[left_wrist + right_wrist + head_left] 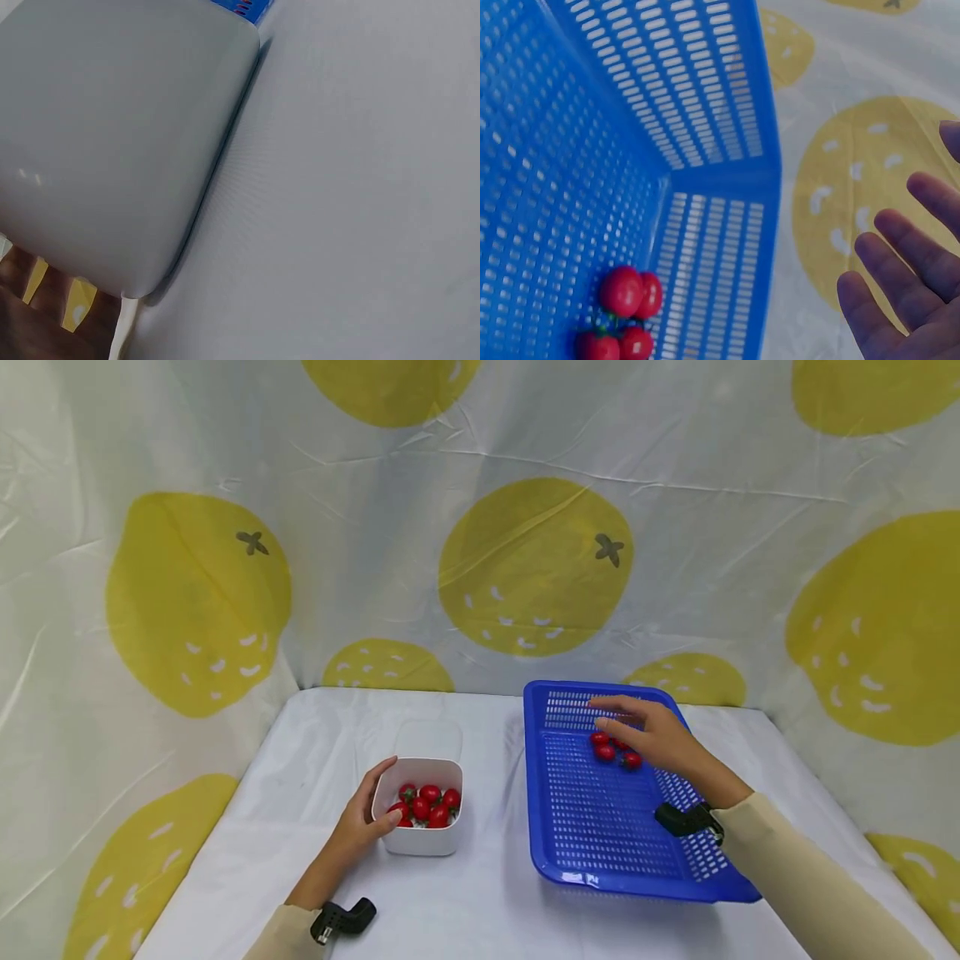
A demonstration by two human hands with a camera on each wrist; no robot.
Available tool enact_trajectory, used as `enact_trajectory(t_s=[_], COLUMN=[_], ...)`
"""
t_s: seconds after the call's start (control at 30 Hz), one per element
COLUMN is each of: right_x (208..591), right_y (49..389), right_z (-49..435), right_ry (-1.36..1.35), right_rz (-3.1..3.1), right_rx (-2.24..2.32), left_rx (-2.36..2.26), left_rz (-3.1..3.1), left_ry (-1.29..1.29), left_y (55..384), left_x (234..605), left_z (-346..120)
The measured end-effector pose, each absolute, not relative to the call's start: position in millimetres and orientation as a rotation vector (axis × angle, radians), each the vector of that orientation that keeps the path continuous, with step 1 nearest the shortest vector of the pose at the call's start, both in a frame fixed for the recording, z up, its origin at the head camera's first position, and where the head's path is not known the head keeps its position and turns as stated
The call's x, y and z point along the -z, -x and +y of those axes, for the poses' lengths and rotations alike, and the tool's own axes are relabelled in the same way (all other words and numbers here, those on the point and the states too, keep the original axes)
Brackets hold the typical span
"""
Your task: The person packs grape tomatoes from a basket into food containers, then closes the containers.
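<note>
Above the far half of the blue basket [585, 827], I have the right hand [658, 740] with its grip released, the fingers spread and nothing between them. Below that hand, toward the basket's far right corner, sits a small cluster of tomatoes [632, 761]; my head view puts them just under the fingertips, partly hidden, and the right wrist view shows four of them, apart from the fingers. As I judge it, the relation that counts is downward, from that hand to the fruit, which is round enough that I read no strong long axis. The left hand [356, 822] is the farther one, well to the left on the worktop [495, 877], its grip grasping the white box [420, 842], thumb over the rim, with boxed tomatoes [438, 816] inside.
</note>
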State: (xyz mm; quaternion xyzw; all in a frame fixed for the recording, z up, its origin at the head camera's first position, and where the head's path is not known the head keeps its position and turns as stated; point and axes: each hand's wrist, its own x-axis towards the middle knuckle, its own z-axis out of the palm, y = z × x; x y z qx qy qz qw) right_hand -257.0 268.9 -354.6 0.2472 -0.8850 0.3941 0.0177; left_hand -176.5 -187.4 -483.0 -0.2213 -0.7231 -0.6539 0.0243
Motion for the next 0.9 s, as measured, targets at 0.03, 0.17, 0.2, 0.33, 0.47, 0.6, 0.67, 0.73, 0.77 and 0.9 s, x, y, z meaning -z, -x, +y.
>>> enact_trajectory(t_s=[0.03, 0.17, 0.2, 0.33, 0.47, 0.6, 0.67, 0.73, 0.77, 0.9], right_x=[355, 354, 354, 354, 356, 360, 363, 366, 367, 369], right_y=[257, 256, 255, 256, 260, 263, 264, 263, 263, 262], right_z=[273, 288, 291, 305, 320, 335, 342, 349, 352, 366], right_ry=[-0.756, -0.701, -0.683, -0.634, -0.563, -0.496, -0.466, -0.443, -0.421, -0.34], right_rz=[-2.747, -2.743, -2.746, -2.749, -2.752, -2.748, -2.746, -2.744, -2.744, -2.736], right_rx=[-1.235, -1.253, -1.251, -1.235, -1.224, -1.231, -1.243, -1.257, -1.265, -1.282], left_rx=[2.02, 2.007, 2.011, 2.004, 2.0, 2.001, 1.999, 2.0, 1.999, 2.0], left_rz=[-2.238, -2.239, -2.237, -2.24, -2.249, -2.256, -2.26, -2.257, -2.255, -2.244], left_ry=[0.683, 0.681, 0.679, 0.657, 0.628, 0.604, 0.599, 0.605, 0.608, 0.617], left_y=[176, 175, 174, 173, 172, 172, 173, 173, 174, 175], left_x=[484, 485, 485, 485, 485, 485, 485, 485, 485, 485], left_z=[-188, -189, -189, -189, -188, -187, -187, -186, -186, -185])
